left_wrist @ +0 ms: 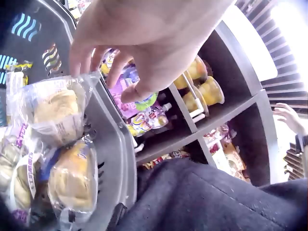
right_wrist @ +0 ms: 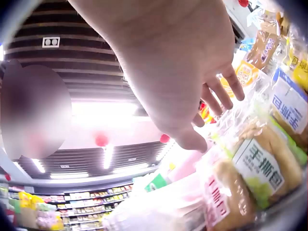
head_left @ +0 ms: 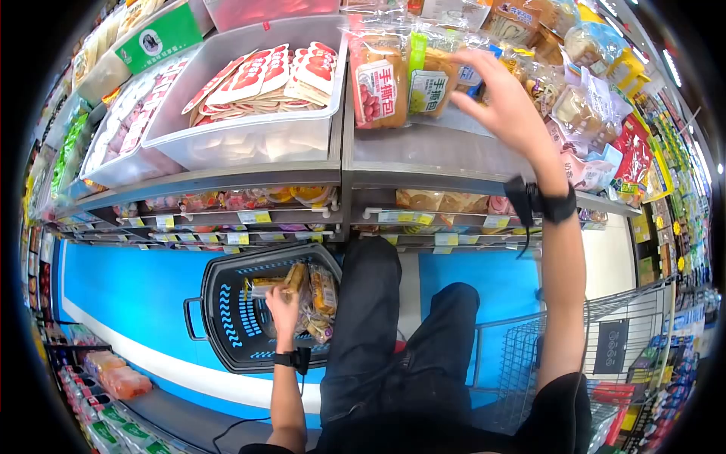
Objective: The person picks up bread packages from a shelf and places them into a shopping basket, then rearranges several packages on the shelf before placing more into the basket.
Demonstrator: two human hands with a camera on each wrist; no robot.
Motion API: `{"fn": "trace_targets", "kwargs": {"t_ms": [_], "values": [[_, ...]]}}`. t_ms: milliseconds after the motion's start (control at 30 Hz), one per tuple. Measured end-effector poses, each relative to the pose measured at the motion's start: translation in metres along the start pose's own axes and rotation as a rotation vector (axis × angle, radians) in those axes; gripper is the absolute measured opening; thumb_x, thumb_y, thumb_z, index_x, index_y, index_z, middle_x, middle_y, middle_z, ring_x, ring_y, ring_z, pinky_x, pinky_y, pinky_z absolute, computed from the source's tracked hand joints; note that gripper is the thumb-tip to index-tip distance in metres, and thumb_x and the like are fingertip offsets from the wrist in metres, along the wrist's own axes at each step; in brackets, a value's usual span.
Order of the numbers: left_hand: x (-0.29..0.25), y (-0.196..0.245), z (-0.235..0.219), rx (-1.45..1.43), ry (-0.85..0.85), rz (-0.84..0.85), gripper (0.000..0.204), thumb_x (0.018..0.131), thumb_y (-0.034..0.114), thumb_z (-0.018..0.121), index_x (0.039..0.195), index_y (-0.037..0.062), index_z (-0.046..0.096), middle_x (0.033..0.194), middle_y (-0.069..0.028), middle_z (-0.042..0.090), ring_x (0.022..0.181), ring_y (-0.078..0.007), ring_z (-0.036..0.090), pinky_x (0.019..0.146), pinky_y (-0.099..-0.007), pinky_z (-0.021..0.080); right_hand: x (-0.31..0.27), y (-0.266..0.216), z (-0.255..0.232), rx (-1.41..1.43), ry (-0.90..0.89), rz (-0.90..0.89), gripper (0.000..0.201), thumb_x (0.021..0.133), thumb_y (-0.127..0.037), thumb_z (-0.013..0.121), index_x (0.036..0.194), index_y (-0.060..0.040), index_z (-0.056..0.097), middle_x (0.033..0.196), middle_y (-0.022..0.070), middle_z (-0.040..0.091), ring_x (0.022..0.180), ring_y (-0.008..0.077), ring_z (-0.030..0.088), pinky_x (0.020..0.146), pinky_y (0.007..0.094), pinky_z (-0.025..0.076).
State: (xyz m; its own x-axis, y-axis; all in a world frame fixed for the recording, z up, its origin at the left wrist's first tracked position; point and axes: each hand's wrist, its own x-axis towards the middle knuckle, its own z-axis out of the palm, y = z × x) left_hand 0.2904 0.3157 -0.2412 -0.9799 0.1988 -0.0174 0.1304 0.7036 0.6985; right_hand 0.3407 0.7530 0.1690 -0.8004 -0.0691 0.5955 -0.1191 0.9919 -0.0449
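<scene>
In the head view my left hand (head_left: 282, 306) is over the dark basket (head_left: 219, 349), its fingers at a wrapped bread (head_left: 296, 278). The left wrist view shows this hand (left_wrist: 139, 48) with fingers bent loosely and thumb apart, close to a clear wrapper (left_wrist: 57, 113); whether they touch is unclear. My right hand (head_left: 503, 106) reaches over the upper shelf, fingers spread, beside the green-labelled bread (head_left: 431, 83). The red-labelled bread (head_left: 378, 87) stands to its left. In the right wrist view the hand (right_wrist: 178, 72) holds nothing visible, above the green-labelled bread (right_wrist: 262, 166).
A clear bin (head_left: 238, 147) of red-and-white packets stands left of the breads. More bagged breads (head_left: 586, 106) lie at the right. Lower shelves (head_left: 446, 217) hold packaged food. A wire shopping cart (head_left: 522, 356) is at the right, and my knees are between basket and cart.
</scene>
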Motion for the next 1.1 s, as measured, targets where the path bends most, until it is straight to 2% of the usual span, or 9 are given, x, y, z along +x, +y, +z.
{"fn": "trace_targets", "kwargs": {"t_ms": [167,267,400,567,700,833,933,1033,1100], "values": [[-0.018,0.024,0.008,-0.04,-0.026,0.056,0.032,0.078,0.017,0.068,0.107,0.0047,0.06,0.119,-0.0206,0.05,0.113,-0.0394,0.045,0.1,-0.046,0.037,0.042,0.059,0.029,-0.195,0.049,-0.102,0.069,0.081,-0.035,0.072,0.138,-0.0124,0.042,0.139,0.0184,0.045,0.127,0.0374,0.044,0.105,0.0436,0.038],[-0.018,0.029,0.01,-0.064,-0.036,0.052,0.028,0.078,0.015,0.068,0.103,0.0041,0.061,0.12,-0.021,0.049,0.113,-0.0397,0.045,0.1,-0.0463,0.036,0.058,0.08,0.046,-0.374,-0.074,-0.029,0.086,0.075,-0.048,0.074,0.145,-0.0172,0.034,0.15,0.0197,0.033,0.134,0.0401,0.037,0.111,0.0497,0.03],[-0.016,0.041,0.004,-0.102,-0.032,0.108,0.023,0.078,0.014,0.067,0.099,0.0049,0.063,0.122,-0.0216,0.049,0.114,-0.04,0.045,0.101,-0.0456,0.036,0.07,0.077,0.047,-0.395,-0.144,0.106,0.095,0.07,-0.054,0.075,0.146,-0.0161,0.033,0.149,0.0199,0.035,0.132,0.0393,0.041,0.11,0.0487,0.032],[-0.013,0.046,0.002,-0.082,-0.044,0.086,0.019,0.081,0.015,0.066,0.097,0.0046,0.063,0.124,-0.0185,0.05,0.116,-0.0372,0.046,0.101,-0.0431,0.037,0.085,0.059,0.028,-0.378,-0.474,0.255,0.107,0.063,-0.062,0.074,0.147,-0.0103,0.033,0.144,0.0216,0.043,0.127,0.0366,0.048,0.104,0.0493,0.036],[-0.013,0.046,0.003,-0.146,-0.056,0.131,0.018,0.08,0.013,0.066,0.095,0.0046,0.064,0.119,-0.0189,0.051,0.115,-0.0385,0.045,0.1,-0.0446,0.036,0.095,0.063,0.019,-0.374,-0.45,0.268,0.109,0.06,-0.064,0.075,0.145,-0.0061,0.037,0.141,0.0234,0.044,0.126,0.0369,0.049,0.103,0.0518,0.036],[-0.015,0.055,0.001,-0.165,-0.063,0.151,0.017,0.081,0.012,0.066,0.095,0.0042,0.064,0.117,-0.0176,0.052,0.114,-0.037,0.047,0.1,-0.0429,0.037,0.103,0.052,0.017,-0.494,-0.666,0.42,0.11,0.055,-0.067,0.076,0.137,0.0002,0.046,0.133,0.0243,0.044,0.124,0.0409,0.046,0.106,0.052,0.032],[-0.013,0.06,-0.001,-0.216,-0.031,0.202,0.014,0.082,0.009,0.065,0.095,0.0031,0.064,0.112,-0.0154,0.055,0.105,-0.0329,0.054,0.092,-0.0387,0.045,0.091,0.043,0.02,-0.516,-0.454,0.233,0.105,0.056,-0.067,0.075,0.13,0.0016,0.046,0.131,0.0272,0.047,0.123,0.0415,0.047,0.111,0.0502,0.026],[-0.014,0.063,-0.001,-0.391,-0.115,0.132,0.012,0.082,0.007,0.064,0.093,0.0022,0.064,0.099,-0.0123,0.06,0.09,-0.0265,0.061,0.079,-0.0333,0.05,0.081,0.036,0.015,-0.333,-0.648,0.316,0.105,0.057,-0.064,0.075,0.131,0.002,0.04,0.13,0.03,0.049,0.12,0.0417,0.05,0.111,0.0508,0.025],[-0.013,0.067,-0.003,-0.388,-0.134,0.151,0.011,0.082,0.006,0.064,0.092,0.0019,0.064,0.091,-0.0101,0.062,0.081,-0.0224,0.063,0.07,-0.03,0.05,0.063,0.028,0.008,-0.279,-0.627,0.292,0.108,0.059,-0.055,0.077,0.138,0.0016,0.032,0.13,0.0327,0.05,0.118,0.0419,0.052,0.11,0.0478,0.029]]}}
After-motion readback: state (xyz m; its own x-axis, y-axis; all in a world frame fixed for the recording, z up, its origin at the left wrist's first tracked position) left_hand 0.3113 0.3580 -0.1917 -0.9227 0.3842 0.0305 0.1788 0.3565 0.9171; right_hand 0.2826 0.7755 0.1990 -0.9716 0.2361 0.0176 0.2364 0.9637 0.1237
